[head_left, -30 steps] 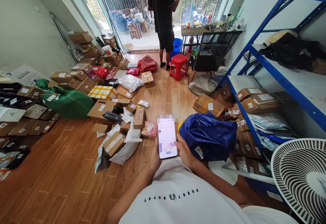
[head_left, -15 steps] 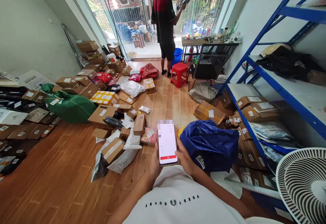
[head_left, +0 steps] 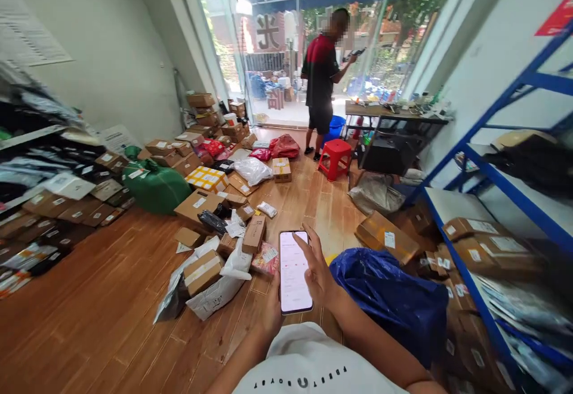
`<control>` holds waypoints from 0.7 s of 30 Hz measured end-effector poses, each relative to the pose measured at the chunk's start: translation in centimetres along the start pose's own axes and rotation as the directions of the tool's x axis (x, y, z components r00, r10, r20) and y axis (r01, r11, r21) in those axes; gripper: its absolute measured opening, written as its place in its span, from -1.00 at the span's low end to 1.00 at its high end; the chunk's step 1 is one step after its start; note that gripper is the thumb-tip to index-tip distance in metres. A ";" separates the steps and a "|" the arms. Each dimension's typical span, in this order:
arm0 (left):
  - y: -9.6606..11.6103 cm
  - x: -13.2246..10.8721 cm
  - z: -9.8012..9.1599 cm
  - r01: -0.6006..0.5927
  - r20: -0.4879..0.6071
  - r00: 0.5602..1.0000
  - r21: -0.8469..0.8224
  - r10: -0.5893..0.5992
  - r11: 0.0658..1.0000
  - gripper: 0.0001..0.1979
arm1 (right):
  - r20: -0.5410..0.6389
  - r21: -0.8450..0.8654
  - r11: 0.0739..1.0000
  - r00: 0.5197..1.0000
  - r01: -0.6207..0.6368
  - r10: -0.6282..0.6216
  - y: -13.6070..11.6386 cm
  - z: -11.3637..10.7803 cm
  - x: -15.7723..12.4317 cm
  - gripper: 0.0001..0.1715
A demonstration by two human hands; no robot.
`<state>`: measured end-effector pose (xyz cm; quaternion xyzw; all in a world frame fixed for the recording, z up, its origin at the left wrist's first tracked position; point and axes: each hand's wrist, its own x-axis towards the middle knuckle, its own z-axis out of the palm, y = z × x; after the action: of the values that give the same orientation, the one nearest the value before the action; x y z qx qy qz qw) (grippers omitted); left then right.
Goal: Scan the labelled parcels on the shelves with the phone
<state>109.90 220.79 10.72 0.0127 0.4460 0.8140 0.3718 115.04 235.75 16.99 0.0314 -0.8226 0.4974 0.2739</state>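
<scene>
A smartphone (head_left: 295,280) with a bright, mostly white page is held upright in front of my white shirt. My left hand (head_left: 271,304) is closed around its left edge and lower part. Over the upper right of the screen hovers my right hand (head_left: 319,268), its index finger reaching across the glass and its fingers apart. Whether the fingertip touches the screen I cannot tell. Beyond the phone lie a pink-and-red packet (head_left: 267,256) and a brown carton (head_left: 254,234). To the right is a large blue sack (head_left: 385,292).
Parcels and cartons (head_left: 202,271) are strewn over the wooden floor at left, near a green sack (head_left: 156,186). By the glass front stands a person (head_left: 320,74) holding a device. A red stool (head_left: 335,158), a desk (head_left: 380,109) and a blue shelf rack (head_left: 496,173) occupy the right side.
My right hand has left the phone's right edge and moved up over its screen. The screen's page has changed. My view has tilted up, showing more of the window.
</scene>
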 end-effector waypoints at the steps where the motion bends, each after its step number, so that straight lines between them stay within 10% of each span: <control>1: 0.2 -0.4 -0.3 0.003 0.003 1.000 0.004 -0.003 1.000 -0.27 | 0.027 0.010 1.000 1.000 0.012 -0.013 -0.1 0.5 0.6 -0.18; 11: 1.0 -4.8 -3.3 -0.219 -0.300 0.939 -0.138 0.170 0.966 -0.26 | 0.356 0.311 0.944 0.908 0.109 -0.221 0.3 8.8 4.4 -0.15; 21: 1.4 -16.2 -9.0 -0.650 -0.729 0.571 -0.120 0.378 0.751 -0.34 | 0.658 0.570 0.822 0.592 0.013 -0.466 -5.6 24.2 0.3 -0.17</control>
<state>117.60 203.84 11.38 -0.2170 0.3587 0.9047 -0.0758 106.45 212.80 13.09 0.4280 -0.6833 0.5886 -0.0583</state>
